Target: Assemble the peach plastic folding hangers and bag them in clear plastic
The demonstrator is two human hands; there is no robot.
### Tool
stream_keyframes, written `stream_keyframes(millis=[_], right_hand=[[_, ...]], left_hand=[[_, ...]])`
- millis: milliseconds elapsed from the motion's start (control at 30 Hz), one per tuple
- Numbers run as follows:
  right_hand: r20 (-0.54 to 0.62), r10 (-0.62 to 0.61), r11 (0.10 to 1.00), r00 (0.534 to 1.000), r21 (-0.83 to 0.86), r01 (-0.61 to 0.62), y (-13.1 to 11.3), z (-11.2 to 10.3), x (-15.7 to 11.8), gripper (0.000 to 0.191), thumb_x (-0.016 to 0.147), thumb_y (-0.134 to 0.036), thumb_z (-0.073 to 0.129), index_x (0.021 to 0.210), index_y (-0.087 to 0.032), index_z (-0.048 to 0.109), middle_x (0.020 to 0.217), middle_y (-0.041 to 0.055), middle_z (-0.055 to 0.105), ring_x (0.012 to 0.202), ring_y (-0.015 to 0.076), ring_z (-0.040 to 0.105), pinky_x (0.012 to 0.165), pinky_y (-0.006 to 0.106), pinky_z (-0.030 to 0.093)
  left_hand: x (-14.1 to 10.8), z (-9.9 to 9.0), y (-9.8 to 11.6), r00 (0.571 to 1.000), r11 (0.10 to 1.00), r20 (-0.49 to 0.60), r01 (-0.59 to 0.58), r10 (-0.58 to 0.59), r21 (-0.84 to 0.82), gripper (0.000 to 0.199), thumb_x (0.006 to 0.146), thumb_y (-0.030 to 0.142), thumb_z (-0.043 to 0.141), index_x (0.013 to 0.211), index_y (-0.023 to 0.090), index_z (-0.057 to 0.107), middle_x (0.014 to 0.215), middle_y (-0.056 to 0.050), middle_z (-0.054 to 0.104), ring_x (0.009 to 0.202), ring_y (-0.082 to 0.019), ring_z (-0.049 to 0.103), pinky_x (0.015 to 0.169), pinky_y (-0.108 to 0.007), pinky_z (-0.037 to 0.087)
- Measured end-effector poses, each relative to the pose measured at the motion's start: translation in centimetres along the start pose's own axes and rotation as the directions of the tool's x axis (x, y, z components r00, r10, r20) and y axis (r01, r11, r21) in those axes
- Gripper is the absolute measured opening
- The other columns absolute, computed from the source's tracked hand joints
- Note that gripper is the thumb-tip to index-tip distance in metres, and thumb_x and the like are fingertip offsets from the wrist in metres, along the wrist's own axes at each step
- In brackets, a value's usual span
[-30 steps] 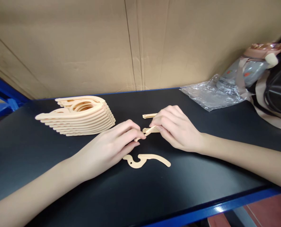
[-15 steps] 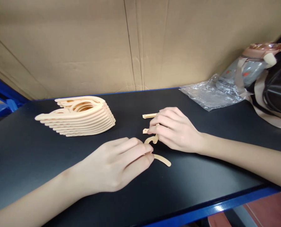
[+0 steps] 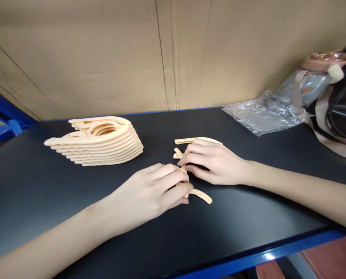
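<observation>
- The left hand (image 3: 157, 190), at the frame's lower middle, has its fingertips drawn together on the held piece (image 3: 184, 169). The right hand (image 3: 212, 161), just right of centre, pinches the same piece higher up.
- The held piece, beige, is at the centre of the frame, between the two hands. Half a second ago it showed as a curve slanting up to the right; now it runs steeply, its upper end tipped toward the upper left beside the right fingertips.
- That turn suggests it is being reoriented in the fingers; whether it joins anything cannot be told, as the fingers cover much of it.
- A second ago the hook (image 3: 202, 196) lay uncovered below centre; now the left hand hides all but its tail. Whether the fingers touch it is unclear.
- Above the right hand, more of the strip (image 3: 184, 141) shows than before, its curved far end now in view.
- The slotted piece (image 3: 175, 156) is mostly covered by the right hand, left of its fingers.
- The stack (image 3: 117, 149) at left of the frame sits unchanged on the table (image 3: 167, 248), well apart from both hands.
</observation>
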State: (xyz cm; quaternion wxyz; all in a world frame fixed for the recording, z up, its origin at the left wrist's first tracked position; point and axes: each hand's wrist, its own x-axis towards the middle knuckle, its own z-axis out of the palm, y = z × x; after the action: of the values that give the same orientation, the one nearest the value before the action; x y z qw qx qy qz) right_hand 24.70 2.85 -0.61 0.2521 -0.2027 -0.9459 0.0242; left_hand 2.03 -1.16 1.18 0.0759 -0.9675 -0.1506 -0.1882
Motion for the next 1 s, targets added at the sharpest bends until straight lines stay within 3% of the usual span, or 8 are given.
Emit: stream_keyframes(millis=[133, 333, 433, 600, 700, 833, 933, 1000], right_hand=[[0.034, -0.065, 0.997, 0.997, 0.051, 0.063, 0.2, 0.1, 0.1, 0.021, 0.097, -0.015, 0.044, 0.099, -0.016, 0.065, 0.1, 0.0067, 0.07, 0.099, 0.0207, 0.062, 0.097, 0.042, 0.048], [-0.022, 0.031, 0.986, 0.999, 0.166, -0.027, 0.2, 0.0, 0.0, 0.018, 0.093, -0.013, 0.053, 0.104, -0.02, 0.065, 0.101, 0.0049, 0.069, 0.11, 0.0208, 0.062, 0.098, 0.04, 0.048], [-0.068, 0.05, 0.986, 0.996, 0.165, -0.039, 0.3, 0.0, -0.1, 0.016, 0.093, -0.014, 0.054, 0.103, -0.021, 0.065, 0.101, 0.005, 0.069, 0.112, 0.021, 0.061, 0.096, 0.039, 0.049], [-0.174, 0.185, 0.979, 0.967, 0.12, -0.165, 0.4, -0.2, 0.0, 0.013, 0.093, -0.015, 0.054, 0.096, -0.019, 0.066, 0.098, 0.0059, 0.069, 0.091, 0.0193, 0.061, 0.08, 0.036, 0.051], [-0.129, 0.256, 0.956, 0.958, 0.179, -0.232, 0.6, -0.3, 0.1, 0.013, 0.092, -0.015, 0.056, 0.1, -0.02, 0.066, 0.107, 0.0068, 0.067, 0.098, 0.0192, 0.061, 0.084, 0.035, 0.051], [-0.012, 0.276, 0.941, 0.961, 0.207, -0.267, 0.9, -0.2, 0.0, 0.014, 0.092, -0.025, 0.061, 0.104, -0.021, 0.066, 0.123, 0.0087, 0.063, 0.116, 0.0217, 0.056, 0.096, 0.041, 0.047], [0.063, 0.29, 0.929, 0.955, 0.22, -0.296, 1.0, -0.2, -0.1, 0.016, 0.092, -0.033, 0.063, 0.102, -0.022, 0.067, 0.132, 0.0082, 0.059, 0.123, 0.0232, 0.052, 0.102, 0.045, 0.042], [0.086, 0.299, 0.918, 0.95, 0.244, -0.311, 1.2, -0.2, -0.1, 0.017, 0.091, -0.038, 0.064, 0.098, -0.022, 0.067, 0.134, 0.0075, 0.057, 0.126, 0.0246, 0.05, 0.102, 0.047, 0.041]], left_hand=[[0.0, 0.1, -0.3, 1.0, 1.0, 0.012, -0.003, 0.003, -0.011, 0.016, 0.099, 0.024, 0.055, 0.103, 0.014, 0.065, 0.098, -0.003, 0.072, 0.099, -0.021, 0.064, 0.09, -0.035, 0.045], [-0.2, -0.2, -0.6, 0.998, 0.982, 0.034, 0.054, -0.048, -0.179, 0.016, 0.1, 0.024, 0.052, 0.105, 0.016, 0.066, 0.101, -0.002, 0.072, 0.101, -0.018, 0.064, 0.092, -0.031, 0.047], [-0.4, -0.4, -0.8, 0.994, 0.951, 0.07, 0.099, -0.081, -0.292, 0.021, 0.1, 0.015, 0.048, 0.113, 0.017, 0.065, 0.112, -0.004, 0.071, 0.108, -0.016, 0.062, 0.095, -0.028, 0.048], [-0.8, -0.5, -1.3, 0.993, 0.974, 0.103, 0.081, -0.06, -0.21, 0.047, 0.089, -0.004, 0.04, 0.127, 0.017, 0.058, 0.132, -0.005, 0.065, 0.134, -0.019, 0.049, 0.115, -0.038, 0.035], [-0.8, -0.5, -1.4, 0.991, 0.988, 0.125, 0.059, -0.042, -0.139, 0.045, 0.091, -0.005, 0.039, 0.126, 0.017, 0.058, 0.131, -0.003, 0.066, 0.131, -0.019, 0.05, 0.119, -0.041, 0.026], [-0.6, -0.5, -1.4, 0.991, 0.993, 0.124, 0.058, -0.044, -0.106, 0.03, 0.1, 0.009, 0.042, 0.123, 0.017, 0.061, 0.12, -0.003, 0.07, 0.117, -0.02, 0.058, 0.112, -0.041, 0.032], [-0.6, -0.5, -1.3, 0.986, 0.983, 0.123, 0.13, -0.114, -0.132, 0.021, 0.099, 0.027, 0.053, 0.114, 0.017, 0.064, 0.111, -0.004, 0.069, 0.103, -0.021, 0.06, 0.093, -0.035, 0.043], [-0.7, -0.4, -1.2, 0.979, 0.971, 0.122, 0.182, -0.164, -0.156, 0.019, 0.097, 0.031, 0.057, 0.11, 0.018, 0.064, 0.108, -0.004, 0.067, 0.096, -0.02, 0.06, 0.084, -0.032, 0.044]])
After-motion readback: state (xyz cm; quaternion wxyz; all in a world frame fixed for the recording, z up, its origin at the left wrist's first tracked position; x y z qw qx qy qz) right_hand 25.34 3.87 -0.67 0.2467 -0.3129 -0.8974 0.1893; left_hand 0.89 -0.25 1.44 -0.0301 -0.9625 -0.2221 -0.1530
